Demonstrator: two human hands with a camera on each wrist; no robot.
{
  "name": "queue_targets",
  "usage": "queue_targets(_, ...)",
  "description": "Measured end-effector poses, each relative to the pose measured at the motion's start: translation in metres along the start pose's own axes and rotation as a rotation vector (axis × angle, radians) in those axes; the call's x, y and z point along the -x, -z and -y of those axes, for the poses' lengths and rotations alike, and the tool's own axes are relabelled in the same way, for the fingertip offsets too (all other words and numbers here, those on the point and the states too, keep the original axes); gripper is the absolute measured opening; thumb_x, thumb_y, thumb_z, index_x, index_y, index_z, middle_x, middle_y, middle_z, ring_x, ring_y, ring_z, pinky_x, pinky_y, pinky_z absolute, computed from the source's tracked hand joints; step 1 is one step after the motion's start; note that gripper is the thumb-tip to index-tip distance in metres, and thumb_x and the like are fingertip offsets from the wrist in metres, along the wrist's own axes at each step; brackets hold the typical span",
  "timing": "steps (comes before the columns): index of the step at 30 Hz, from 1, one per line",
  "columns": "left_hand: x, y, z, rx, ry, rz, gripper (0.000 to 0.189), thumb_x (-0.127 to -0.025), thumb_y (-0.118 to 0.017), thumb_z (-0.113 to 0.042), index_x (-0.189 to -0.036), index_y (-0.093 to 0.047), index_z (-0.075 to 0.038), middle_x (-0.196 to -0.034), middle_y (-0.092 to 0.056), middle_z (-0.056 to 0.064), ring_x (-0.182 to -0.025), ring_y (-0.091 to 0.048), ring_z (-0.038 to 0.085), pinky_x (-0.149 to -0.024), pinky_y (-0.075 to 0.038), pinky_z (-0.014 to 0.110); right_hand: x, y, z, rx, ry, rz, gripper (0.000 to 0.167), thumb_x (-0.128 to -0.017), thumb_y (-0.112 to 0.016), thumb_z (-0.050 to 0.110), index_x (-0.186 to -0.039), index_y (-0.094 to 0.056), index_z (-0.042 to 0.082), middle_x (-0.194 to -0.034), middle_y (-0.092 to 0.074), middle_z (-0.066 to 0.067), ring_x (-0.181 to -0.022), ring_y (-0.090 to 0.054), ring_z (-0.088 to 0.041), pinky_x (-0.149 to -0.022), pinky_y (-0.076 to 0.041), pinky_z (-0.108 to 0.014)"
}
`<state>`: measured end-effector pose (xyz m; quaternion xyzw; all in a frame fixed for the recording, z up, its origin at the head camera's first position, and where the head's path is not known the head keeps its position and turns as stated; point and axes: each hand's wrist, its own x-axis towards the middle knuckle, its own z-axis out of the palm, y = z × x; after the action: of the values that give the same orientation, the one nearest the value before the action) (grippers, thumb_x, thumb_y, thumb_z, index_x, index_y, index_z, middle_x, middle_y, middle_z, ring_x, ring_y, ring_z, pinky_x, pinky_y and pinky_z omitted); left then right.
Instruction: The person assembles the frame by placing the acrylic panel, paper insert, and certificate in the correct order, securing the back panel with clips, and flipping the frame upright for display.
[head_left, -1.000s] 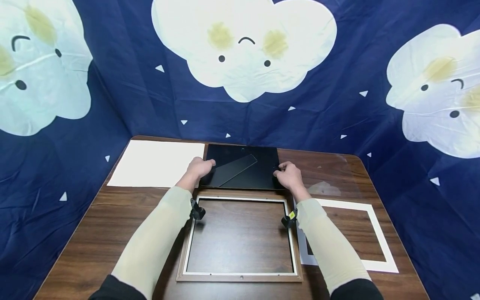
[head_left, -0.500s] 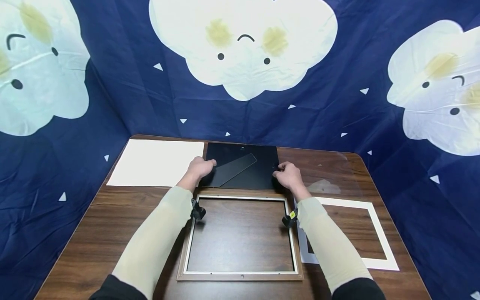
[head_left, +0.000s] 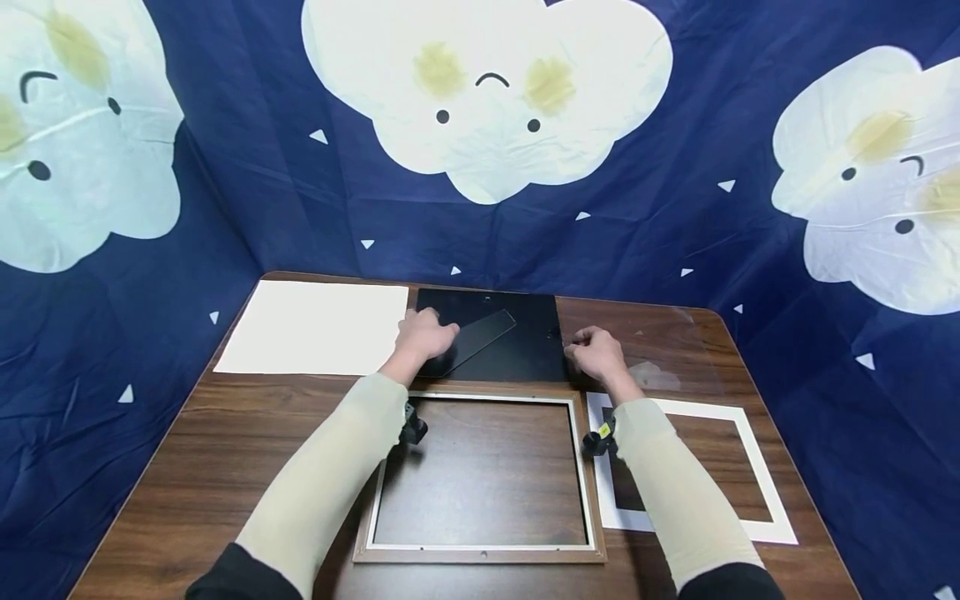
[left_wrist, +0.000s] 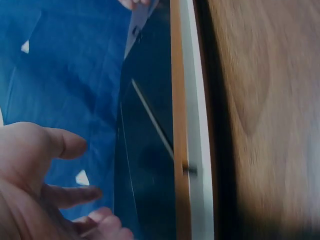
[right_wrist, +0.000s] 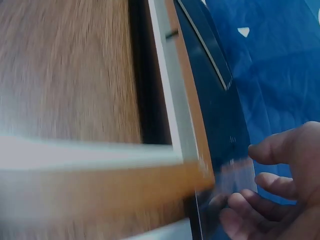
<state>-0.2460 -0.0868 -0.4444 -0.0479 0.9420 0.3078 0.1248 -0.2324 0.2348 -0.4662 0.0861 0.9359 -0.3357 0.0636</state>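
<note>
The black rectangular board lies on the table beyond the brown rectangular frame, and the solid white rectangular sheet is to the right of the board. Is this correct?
Not quite: the solid white rectangular sheet is to the left of the black rectangular board, as the head view shows. The board does lie beyond the brown rectangular frame.

You can read no text here — the yellow label (head_left: 605, 430) on your right-wrist camera (head_left: 595, 444) is too small to make out.

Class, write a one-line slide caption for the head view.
Left hand and right hand at opposite ends of a black panel, beyond a picture frame on a brown table.
</note>
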Motion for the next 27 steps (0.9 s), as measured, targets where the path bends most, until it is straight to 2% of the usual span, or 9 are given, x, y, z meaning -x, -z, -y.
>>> queue_targets(5,0.001,-0.015,-0.028,0.013,-0.147,0.004,0.059,-0.099,-0.055,-0.042,-0.145,-0.054,-0.006,-0.146,-0.046,0.024,-0.137,-0.042,0.046,-0.112,-0.041,0.053,0.000,0.015,-0.019,0.021,-0.013,-0.040,0.040,-0.095,-0.067,0.025,-0.127,-0.064,0.002,-0.108,-0.072,-0.016,-0.103,-0.066,-0.035,-0.098,-0.051,-0.049)
queue_targets(10,0.001,-0.033,-0.052,0.034,-0.225,0.058,0.053,-0.099,-0.057,-0.036,-0.142,-0.056,-0.006,-0.144,-0.055,0.020,-0.139,-0.047,0.036,-0.114,-0.041,0.044,0.001,0.030,-0.037,0.035,-0.024,-0.048,0.041,-0.095,-0.066,0.027,-0.128,-0.063,0.002,-0.115,-0.067,-0.018,-0.106,-0.062,-0.035,-0.095,-0.049,-0.049)
queue_targets(16,0.008,-0.058,-0.075,0.126,-0.247,0.094,0.050,-0.097,-0.060,-0.034,-0.138,-0.061,-0.007,-0.137,-0.066,0.012,-0.133,-0.056,0.029,-0.110,-0.046,0.039,0.001,0.048,-0.060,0.060,-0.006,-0.058,0.046,-0.095,-0.067,0.027,-0.131,-0.060,-0.001,-0.119,-0.065,-0.022,-0.108,-0.061,-0.037,-0.097,-0.049,-0.050)
queue_targets(22,0.016,-0.082,-0.096,0.229,-0.243,0.144,0.049,-0.096,-0.060,-0.032,-0.139,-0.061,-0.007,-0.130,-0.067,0.009,-0.125,-0.060,0.026,-0.107,-0.047,0.038,0.001,0.073,-0.083,0.104,-0.030,-0.045,0.053,-0.098,-0.065,0.030,-0.138,-0.055,-0.003,-0.127,-0.061,-0.026,-0.113,-0.059,-0.041,-0.097,-0.048,-0.053)
queue_targets(27,0.019,-0.091,-0.107,0.226,-0.237,0.177,0.049,-0.097,-0.060,-0.032,-0.140,-0.060,-0.008,-0.134,-0.066,0.008,-0.128,-0.059,0.024,-0.108,-0.047,0.035,0.002,0.088,-0.104,0.136,-0.077,-0.031,0.057,-0.098,-0.064,0.033,-0.139,-0.053,-0.005,-0.135,-0.056,-0.031,-0.124,-0.052,-0.048,-0.104,-0.044,-0.058)
